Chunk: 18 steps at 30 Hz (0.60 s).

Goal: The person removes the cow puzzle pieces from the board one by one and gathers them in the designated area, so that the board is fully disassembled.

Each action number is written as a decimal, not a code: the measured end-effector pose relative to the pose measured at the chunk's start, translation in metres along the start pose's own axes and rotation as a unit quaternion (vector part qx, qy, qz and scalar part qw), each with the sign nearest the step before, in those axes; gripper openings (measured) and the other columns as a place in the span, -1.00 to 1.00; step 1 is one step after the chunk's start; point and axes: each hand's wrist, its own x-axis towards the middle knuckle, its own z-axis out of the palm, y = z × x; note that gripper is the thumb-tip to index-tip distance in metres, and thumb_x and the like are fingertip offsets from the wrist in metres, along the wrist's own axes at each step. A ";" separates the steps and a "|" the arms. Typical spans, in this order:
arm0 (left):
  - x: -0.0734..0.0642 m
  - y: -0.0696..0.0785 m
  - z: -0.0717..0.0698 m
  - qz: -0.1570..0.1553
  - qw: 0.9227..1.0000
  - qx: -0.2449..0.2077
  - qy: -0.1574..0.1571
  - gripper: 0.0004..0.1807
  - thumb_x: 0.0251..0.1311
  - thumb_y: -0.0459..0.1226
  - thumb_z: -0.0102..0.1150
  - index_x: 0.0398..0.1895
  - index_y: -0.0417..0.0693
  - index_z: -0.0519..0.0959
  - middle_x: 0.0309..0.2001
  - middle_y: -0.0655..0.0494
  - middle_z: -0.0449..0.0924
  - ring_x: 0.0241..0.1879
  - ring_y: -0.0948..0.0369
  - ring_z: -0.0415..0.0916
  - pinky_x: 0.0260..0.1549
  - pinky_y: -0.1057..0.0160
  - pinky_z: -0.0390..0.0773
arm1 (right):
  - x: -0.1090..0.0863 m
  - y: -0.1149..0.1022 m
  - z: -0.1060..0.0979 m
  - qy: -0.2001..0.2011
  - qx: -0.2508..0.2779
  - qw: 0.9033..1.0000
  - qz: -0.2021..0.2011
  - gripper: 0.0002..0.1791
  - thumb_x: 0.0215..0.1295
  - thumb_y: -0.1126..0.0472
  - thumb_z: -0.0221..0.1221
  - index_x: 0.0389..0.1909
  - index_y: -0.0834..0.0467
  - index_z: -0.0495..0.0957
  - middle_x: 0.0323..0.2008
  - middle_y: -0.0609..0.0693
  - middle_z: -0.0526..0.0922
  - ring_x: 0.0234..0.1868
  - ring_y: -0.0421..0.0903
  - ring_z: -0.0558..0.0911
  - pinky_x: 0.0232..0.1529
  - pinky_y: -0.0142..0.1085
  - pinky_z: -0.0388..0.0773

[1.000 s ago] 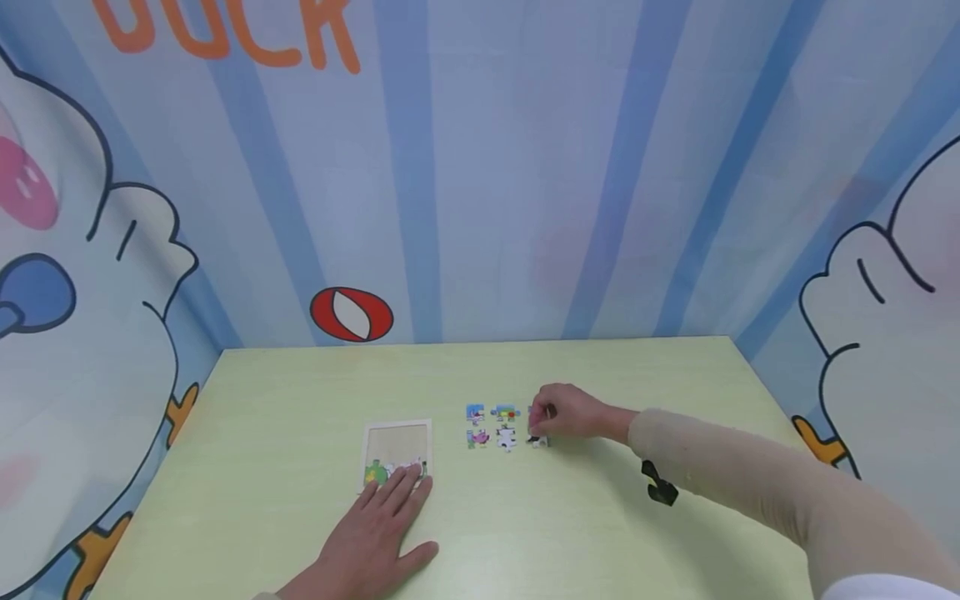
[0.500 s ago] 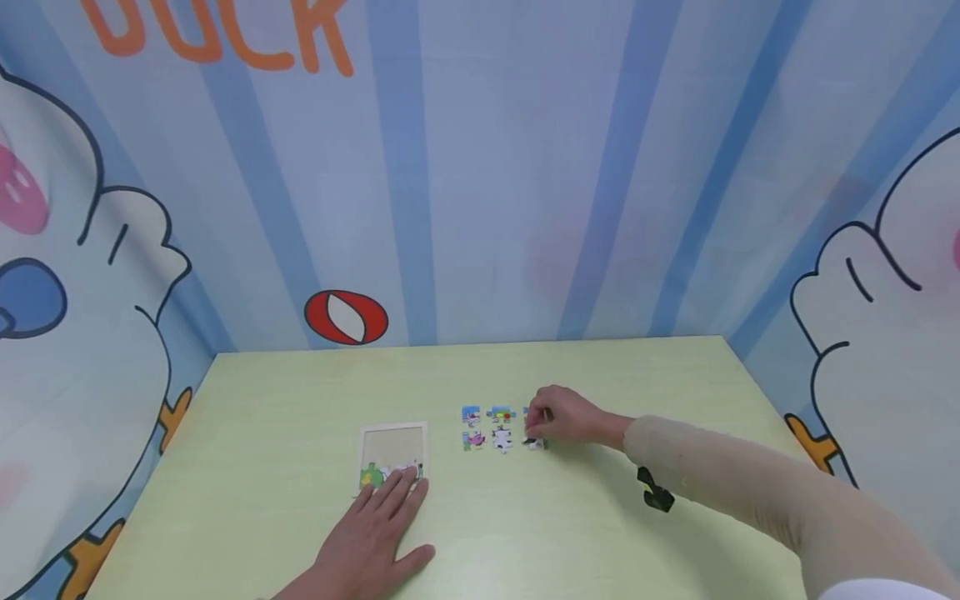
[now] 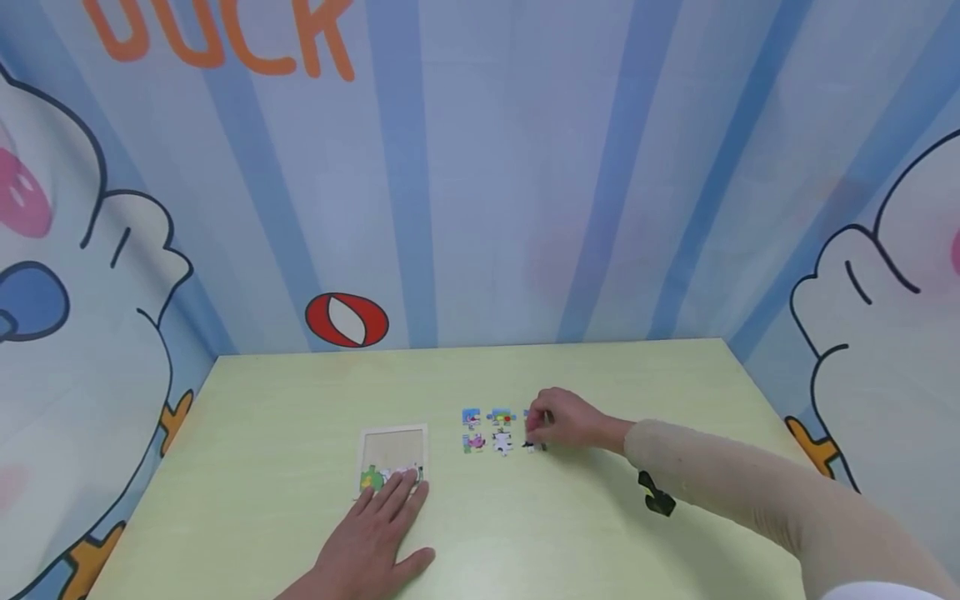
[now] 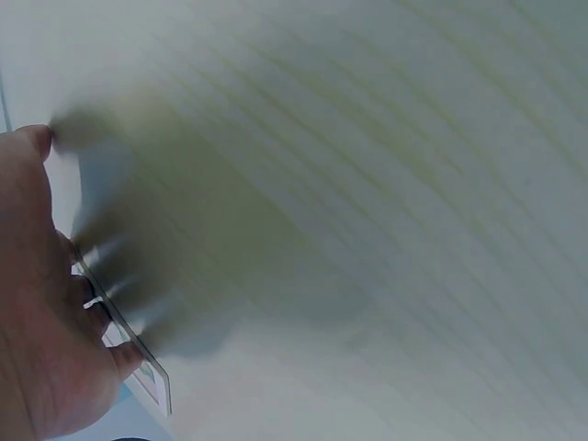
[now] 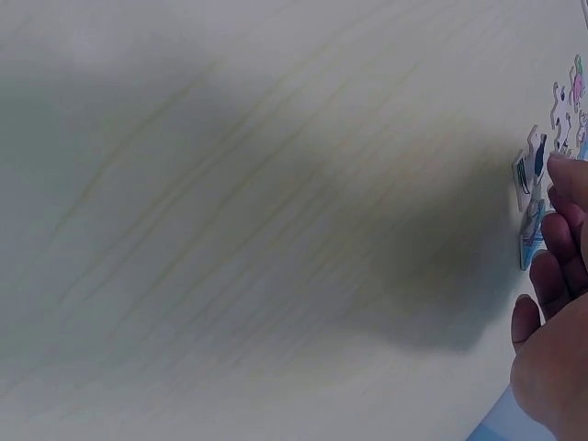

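My left hand (image 3: 375,533) lies with straight, spread fingers over the lower edge of a wooden puzzle frame (image 3: 393,427). Along the frame's bottom sit fitted pieces, one with a green figure (image 3: 371,477); the fingers partly cover them. My right hand (image 3: 573,418) is bent over the right end of the loose pieces, thumb and fingers pinching a black-and-white puzzle piece (image 5: 527,171). A blue-edged piece (image 5: 531,234) lies partly hidden beneath its fingers. Left of this hand are a white piece (image 3: 502,442) and a piece with a red spot (image 3: 501,417).
Further left in the loose group are a pink-figured piece (image 3: 474,442) and a blue piece (image 3: 471,417). All rest on a pale yellow table (image 3: 262,433). A blue-striped printed backdrop (image 3: 495,167) stands along the table's back and sides.
The camera view has shifted slightly. The left hand stays on the frame, and the right hand stays at the same piece with barely any finger movement.
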 end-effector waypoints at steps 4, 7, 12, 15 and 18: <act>0.001 0.002 -0.006 -0.006 1.000 -0.007 -0.025 -0.12 0.51 0.27 0.05 0.62 -0.15 0.34 0.63 -0.13 0.26 0.60 -0.12 0.21 0.46 -0.28 0.31 | -0.001 0.003 0.002 -0.005 0.003 1.000 -0.002 -0.83 0.24 0.10 0.56 -0.36 0.00 0.73 -0.36 -0.18 0.57 -0.27 -0.19 0.45 -0.16 -0.28 0.44; 0.001 0.001 -0.004 0.000 1.000 -0.001 -0.014 -0.14 0.51 0.26 0.06 0.61 -0.14 0.35 0.62 -0.13 0.28 0.59 -0.12 0.23 0.45 -0.28 0.33 | -0.001 0.004 0.004 -0.006 -0.006 1.000 -0.004 -0.79 0.20 0.05 0.59 -0.34 -0.02 0.72 -0.34 -0.17 0.58 -0.25 -0.17 0.45 -0.14 -0.26 0.43; 0.001 0.001 -0.004 0.002 1.000 0.001 -0.015 -0.13 0.50 0.28 0.05 0.61 -0.13 0.35 0.62 -0.13 0.28 0.59 -0.12 0.24 0.44 -0.28 0.33 | -0.003 0.003 0.006 -0.003 -0.024 1.000 -0.012 -0.78 0.20 0.06 0.59 -0.33 -0.01 0.72 -0.35 -0.16 0.59 -0.24 -0.15 0.47 -0.12 -0.26 0.42; 0.002 0.001 -0.004 -0.002 1.000 -0.005 -0.027 -0.11 0.50 0.29 0.04 0.63 -0.14 0.33 0.63 -0.12 0.25 0.61 -0.12 0.21 0.45 -0.29 0.31 | -0.004 0.003 0.006 0.002 -0.027 1.000 -0.014 -0.78 0.19 0.07 0.59 -0.34 -0.01 0.71 -0.35 -0.16 0.59 -0.24 -0.15 0.48 -0.12 -0.27 0.42; 0.001 0.000 -0.004 -0.001 1.000 -0.001 -0.025 -0.11 0.51 0.29 0.03 0.63 -0.14 0.33 0.63 -0.12 0.25 0.61 -0.11 0.21 0.46 -0.28 0.31 | -0.004 0.003 0.006 0.004 -0.030 0.999 -0.018 -0.79 0.21 0.06 0.58 -0.33 0.00 0.72 -0.35 -0.17 0.59 -0.24 -0.16 0.48 -0.13 -0.27 0.43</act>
